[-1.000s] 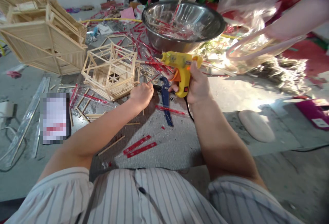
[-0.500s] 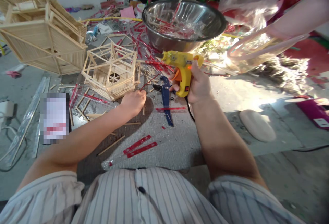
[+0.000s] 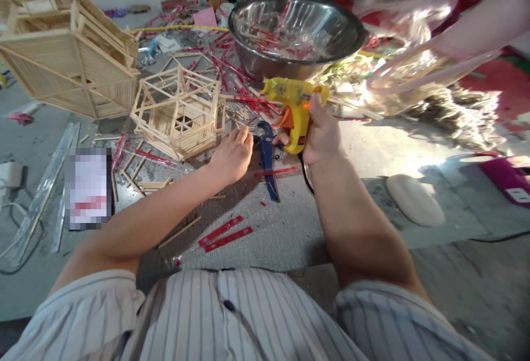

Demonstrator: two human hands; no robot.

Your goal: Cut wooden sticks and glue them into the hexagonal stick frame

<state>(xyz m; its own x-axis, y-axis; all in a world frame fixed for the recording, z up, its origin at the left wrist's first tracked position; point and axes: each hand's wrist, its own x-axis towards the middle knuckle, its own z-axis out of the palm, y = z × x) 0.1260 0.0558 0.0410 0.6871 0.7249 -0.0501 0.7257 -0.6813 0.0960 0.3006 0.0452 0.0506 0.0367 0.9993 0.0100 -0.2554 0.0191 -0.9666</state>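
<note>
My right hand (image 3: 321,132) is wrapped round the handle of a yellow glue gun (image 3: 292,96), its nozzle pointing left and an orange trigger under the fingers. Left of it, my left hand (image 3: 234,154) hovers over the work surface with its fingers close together; a thin dark reddish stick shows at the fingertips. Between the hands lie blue-handled cutters (image 3: 268,165). A small open frame of wooden sticks (image 3: 178,112) stands just left of my left hand, and a larger wooden stick structure (image 3: 70,68) stands behind it at the far left.
A steel bowl (image 3: 296,30) holds red-and-clear wrappers. A phone (image 3: 89,190) lies at left. Red strips (image 3: 227,239) and loose sticks lie in front. A pale oval object (image 3: 415,201) and a purple box (image 3: 507,179) are at right, below plastic bags (image 3: 414,68).
My left hand has moved right, away from the small stick frame and toward the cutters. My right hand keeps the glue gun in nearly the same place.
</note>
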